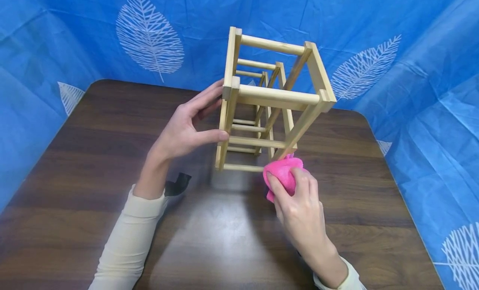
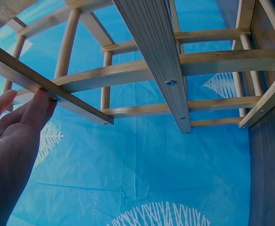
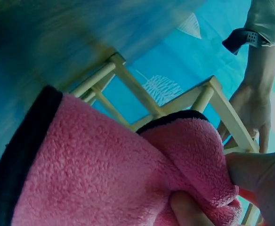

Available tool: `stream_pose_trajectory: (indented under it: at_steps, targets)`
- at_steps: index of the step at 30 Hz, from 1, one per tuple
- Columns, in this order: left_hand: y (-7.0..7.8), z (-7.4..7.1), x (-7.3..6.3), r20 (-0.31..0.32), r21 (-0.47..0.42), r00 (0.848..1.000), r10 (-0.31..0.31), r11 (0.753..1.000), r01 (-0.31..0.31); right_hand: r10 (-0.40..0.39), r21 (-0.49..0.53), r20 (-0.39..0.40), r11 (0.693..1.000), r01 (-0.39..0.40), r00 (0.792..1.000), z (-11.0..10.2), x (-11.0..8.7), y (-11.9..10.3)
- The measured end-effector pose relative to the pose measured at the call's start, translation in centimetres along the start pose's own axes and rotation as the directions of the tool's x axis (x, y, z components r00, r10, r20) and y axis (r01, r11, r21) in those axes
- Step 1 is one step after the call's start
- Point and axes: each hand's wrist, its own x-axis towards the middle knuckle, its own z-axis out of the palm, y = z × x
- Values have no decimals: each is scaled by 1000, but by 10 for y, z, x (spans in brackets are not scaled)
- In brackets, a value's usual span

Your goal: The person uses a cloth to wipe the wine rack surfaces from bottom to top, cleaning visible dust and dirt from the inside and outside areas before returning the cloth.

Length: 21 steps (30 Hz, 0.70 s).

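Observation:
A pale wooden rack (image 1: 278, 95) of slats and round rungs stands on the brown table. At its left side, my left hand (image 1: 188, 126) holds the frame, thumb at the front and fingers partly hidden behind an upright. The left wrist view shows those fingertips on a slat (image 2: 88, 106) beside a screw head. My right hand (image 1: 301, 209) grips a bunched pink cloth (image 1: 283, 173) against the lower right front of the rack. Fluffy pile and a black edging on the cloth (image 3: 95, 160) show in the right wrist view; it hides part of the rack there.
Blue sheeting (image 1: 209, 15) with white leaf prints surrounds the table (image 1: 75, 190) at the back and both sides. A black strap (image 1: 179, 184) sits at my left wrist, its end sticking out over the tabletop.

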Motion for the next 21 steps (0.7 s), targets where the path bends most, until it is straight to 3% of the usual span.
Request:
stream_pose_trajectory:
  at_steps: [8, 10, 13, 15, 16, 18, 21]
  targets:
    - [-1, 2, 1, -11, -10, 1000, -6, 1000, 6, 4, -13, 123, 1000, -2, 992, -3, -9, 1]
    - [-2, 2, 1, -8, -13, 1000, -8, 1000, 8, -11, 23, 77, 1000, 9, 997, -7, -8, 0]
    - [-2, 3, 1, -4, -13, 1000, -9, 1000, 9, -75, 93, -98, 992, 84, 992, -16, 0, -5]
    - [-2, 3, 2, -3, -14, 1000, -11, 1000, 11, -112, 125, -266, 981, 150, 957, -22, 8, -11]
    - [-2, 3, 2, -2, -13, 1000, -15, 1000, 15, -119, 143, -355, 973, 180, 927, -23, 13, -14]
    - [-1, 2, 2, 1, -7, 1000, -20, 1000, 20, -108, 165, -518, 961, 222, 848, -22, 21, -18]
    - [-2, -1, 0, 2, -18, 1000, -24, 1000, 24, -58, 203, -660, 946, 253, 749, -17, 34, -23]
